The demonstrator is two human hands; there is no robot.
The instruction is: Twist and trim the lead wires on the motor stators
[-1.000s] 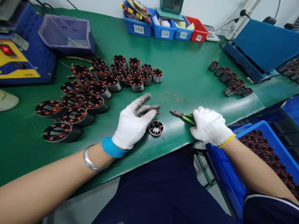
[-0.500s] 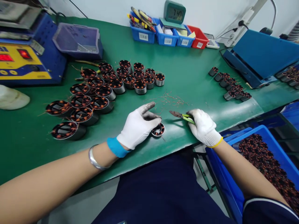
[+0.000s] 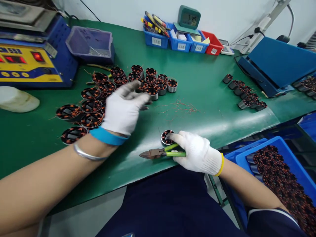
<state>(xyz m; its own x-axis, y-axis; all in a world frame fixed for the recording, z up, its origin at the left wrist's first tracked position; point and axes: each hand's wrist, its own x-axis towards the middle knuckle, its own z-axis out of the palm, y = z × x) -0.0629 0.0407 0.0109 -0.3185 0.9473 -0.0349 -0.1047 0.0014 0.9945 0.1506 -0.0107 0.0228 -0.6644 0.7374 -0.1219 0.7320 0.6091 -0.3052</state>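
My right hand [image 3: 195,149], in a white glove, is closed around green-handled cutting pliers [image 3: 156,153], whose dark jaws point left. A finger of the same hand reaches to a single copper-wound motor stator [image 3: 167,137] near the table's front edge and appears to touch it. My left hand [image 3: 125,105], also gloved, is over the right part of a group of similar stators [image 3: 92,93]. Its fingers are apart with nothing seen in them; whether they touch a stator I cannot tell. Part of the group is hidden behind this hand.
Copper wire scraps [image 3: 184,107] lie mid-table. A yellow-and-blue machine [image 3: 32,65] and a purple bin [image 3: 90,42] stand left. Blue tool boxes [image 3: 156,40] line the back. More stators [image 3: 243,92] sit right, near a blue sloped stand [image 3: 278,62]. A blue crate [image 3: 271,141] holds many stators.
My left hand has left the single stator and moved up-left over the group. My right hand has come left with the pliers, and its finger is now at that stator.
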